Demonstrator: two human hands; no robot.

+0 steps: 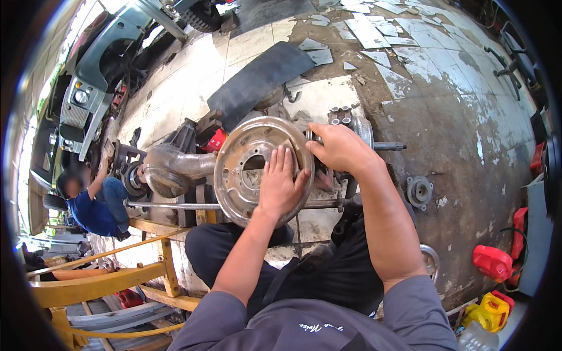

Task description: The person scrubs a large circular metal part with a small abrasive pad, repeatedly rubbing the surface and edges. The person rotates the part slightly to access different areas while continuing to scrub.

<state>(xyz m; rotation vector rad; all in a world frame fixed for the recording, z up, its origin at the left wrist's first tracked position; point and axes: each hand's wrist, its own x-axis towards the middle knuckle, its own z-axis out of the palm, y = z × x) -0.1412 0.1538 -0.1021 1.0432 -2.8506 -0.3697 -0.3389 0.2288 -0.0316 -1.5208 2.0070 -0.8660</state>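
Observation:
A round brake backing plate [234,140], brownish metal with a raised rim, a central hole and small bolt holes, stands tilted in front of me. My left hand [280,184] lies flat on its face, fingers stretched out beside the central hole. Just past those fingertips shows a pale tan corner [286,144], too small to name. My right hand [336,147] is closed on the plate's upper right rim, its thumb on the near side. Behind and left of the plate sits an axle housing [170,169] with a bulging metal centre.
A long metal rod [175,206] runs behind the plate. At left are a yellow metal frame [105,284], a crouching person [99,199] and a vehicle front [88,99]. A round hub [419,193] and red container [493,263] are to the right; a black rubber sheet [257,82] lies ahead.

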